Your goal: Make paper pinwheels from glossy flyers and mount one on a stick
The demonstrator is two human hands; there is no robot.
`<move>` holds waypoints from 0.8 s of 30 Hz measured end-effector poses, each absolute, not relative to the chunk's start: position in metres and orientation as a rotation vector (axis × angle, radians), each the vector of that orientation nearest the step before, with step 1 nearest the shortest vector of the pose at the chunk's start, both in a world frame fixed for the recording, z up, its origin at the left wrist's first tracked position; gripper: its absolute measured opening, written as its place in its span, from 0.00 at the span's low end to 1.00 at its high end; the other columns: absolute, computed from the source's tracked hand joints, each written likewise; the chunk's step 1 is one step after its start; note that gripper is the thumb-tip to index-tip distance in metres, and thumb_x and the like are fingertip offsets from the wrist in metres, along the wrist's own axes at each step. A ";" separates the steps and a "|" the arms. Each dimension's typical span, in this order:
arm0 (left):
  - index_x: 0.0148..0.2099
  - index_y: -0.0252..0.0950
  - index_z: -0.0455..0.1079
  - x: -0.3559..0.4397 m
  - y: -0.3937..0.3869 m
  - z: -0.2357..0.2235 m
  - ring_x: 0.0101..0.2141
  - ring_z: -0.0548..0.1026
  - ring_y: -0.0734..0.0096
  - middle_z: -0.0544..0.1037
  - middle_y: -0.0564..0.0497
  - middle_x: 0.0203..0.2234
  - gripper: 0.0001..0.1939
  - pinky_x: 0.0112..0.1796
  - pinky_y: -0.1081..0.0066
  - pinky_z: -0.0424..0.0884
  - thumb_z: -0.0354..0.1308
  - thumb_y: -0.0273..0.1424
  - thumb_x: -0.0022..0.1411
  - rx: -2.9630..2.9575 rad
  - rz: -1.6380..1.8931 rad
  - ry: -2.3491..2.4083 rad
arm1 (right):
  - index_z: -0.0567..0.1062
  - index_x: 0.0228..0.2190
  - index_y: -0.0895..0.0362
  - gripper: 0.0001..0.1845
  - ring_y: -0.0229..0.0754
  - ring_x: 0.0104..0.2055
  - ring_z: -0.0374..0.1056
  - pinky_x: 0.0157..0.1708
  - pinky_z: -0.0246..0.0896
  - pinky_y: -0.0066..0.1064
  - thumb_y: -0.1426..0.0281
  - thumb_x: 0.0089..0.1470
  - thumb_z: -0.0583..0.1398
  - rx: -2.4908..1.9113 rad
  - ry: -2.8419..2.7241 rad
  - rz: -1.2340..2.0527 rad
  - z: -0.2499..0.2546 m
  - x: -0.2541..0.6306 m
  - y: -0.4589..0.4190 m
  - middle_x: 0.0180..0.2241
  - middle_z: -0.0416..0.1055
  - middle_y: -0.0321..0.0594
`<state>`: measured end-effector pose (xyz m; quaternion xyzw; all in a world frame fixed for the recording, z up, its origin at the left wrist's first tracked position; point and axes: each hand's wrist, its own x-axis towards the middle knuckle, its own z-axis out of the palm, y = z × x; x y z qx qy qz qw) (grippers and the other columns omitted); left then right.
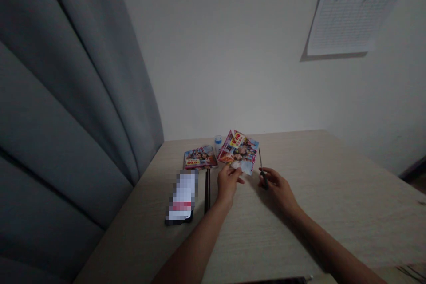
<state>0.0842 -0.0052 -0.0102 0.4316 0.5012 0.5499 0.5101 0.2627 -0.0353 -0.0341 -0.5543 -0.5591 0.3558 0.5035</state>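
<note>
My left hand (228, 182) pinches the near edge of a colourful printed leaflet (240, 150) and holds it tilted up off the pale wooden table (319, 204). My right hand (278, 186) is closed round the dark handle of a pair of scissors (261, 166), whose thin blades point away from me just right of the leaflet. A second colourful leaflet (200, 157) lies flat to the left.
A phone (181, 197) with a lit screen lies on the left of the table, beside a pair of dark chopsticks (207, 188). A small clear bottle with a blue cap (218, 141) stands behind the leaflets. Grey curtain (66, 111) hangs left. A printed sheet (349, 17) is on the wall.
</note>
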 end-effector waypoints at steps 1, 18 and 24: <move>0.36 0.34 0.72 0.084 -0.005 -0.010 0.26 0.78 0.70 0.81 0.46 0.33 0.14 0.18 0.80 0.62 0.66 0.37 0.50 1.035 1.332 1.210 | 0.76 0.46 0.56 0.29 0.45 0.30 0.74 0.33 0.67 0.33 0.48 0.50 0.61 -1.349 -1.361 0.846 -0.034 0.263 -0.036 0.28 0.77 0.41; 0.36 0.34 0.72 0.078 0.000 -0.008 0.25 0.79 0.70 0.82 0.44 0.34 0.14 0.18 0.80 0.61 0.66 0.37 0.49 1.003 1.363 1.193 | 0.75 0.31 0.55 0.20 0.38 0.22 0.62 0.23 0.56 0.28 0.50 0.53 0.61 -1.351 -1.524 1.050 -0.024 0.265 -0.047 0.19 0.68 0.33; 0.34 0.34 0.70 0.076 0.003 -0.010 0.19 0.75 0.75 0.82 0.46 0.32 0.16 0.15 0.80 0.51 0.66 0.39 0.49 0.995 1.361 1.182 | 0.76 0.35 0.56 0.21 0.38 0.23 0.62 0.24 0.57 0.29 0.51 0.53 0.62 -1.287 -1.536 1.149 -0.027 0.262 -0.049 0.22 0.69 0.34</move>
